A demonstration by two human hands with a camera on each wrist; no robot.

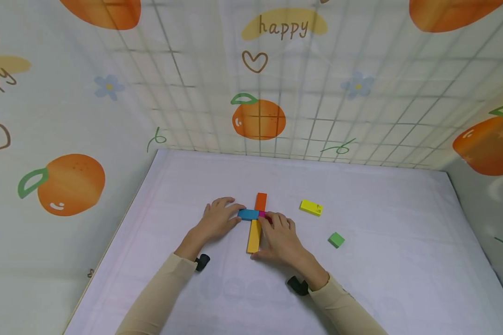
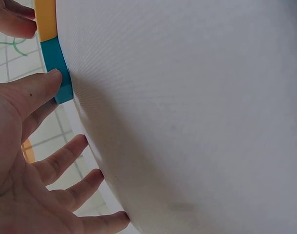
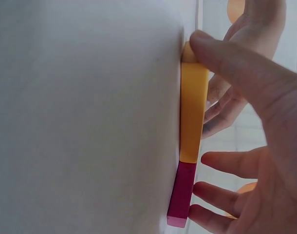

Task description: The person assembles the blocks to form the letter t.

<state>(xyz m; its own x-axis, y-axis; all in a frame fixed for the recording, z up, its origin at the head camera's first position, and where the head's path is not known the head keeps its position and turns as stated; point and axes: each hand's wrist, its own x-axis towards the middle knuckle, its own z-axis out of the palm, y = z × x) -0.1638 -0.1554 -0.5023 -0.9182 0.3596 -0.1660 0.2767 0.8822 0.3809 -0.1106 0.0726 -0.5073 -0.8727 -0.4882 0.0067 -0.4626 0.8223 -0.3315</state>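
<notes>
Several flat coloured blocks form a cross on the white tabletop. My left hand (image 1: pixel 219 217) pinches the left end of a blue block (image 1: pixel 248 214) between thumb and forefinger. The other left fingers are spread, their tips on the table in the left wrist view. My right hand (image 1: pixel 280 236) holds a yellow-orange block (image 1: pixel 254 236) lengthwise, its thumb (image 3: pixel 202 41) on the near end. Other right fingertips are close to or touching a magenta block (image 3: pixel 181 195), mostly hidden in the head view. An orange-red block (image 1: pixel 261 202) points away from the cross's middle.
A bright yellow block (image 1: pixel 311 207) lies to the right of the cross. Nearer me, a small green block (image 1: pixel 336 240) rests apart on the white tabletop (image 1: pixel 394 232). Printed fabric walls (image 1: pixel 201 102) border the table at the back and sides.
</notes>
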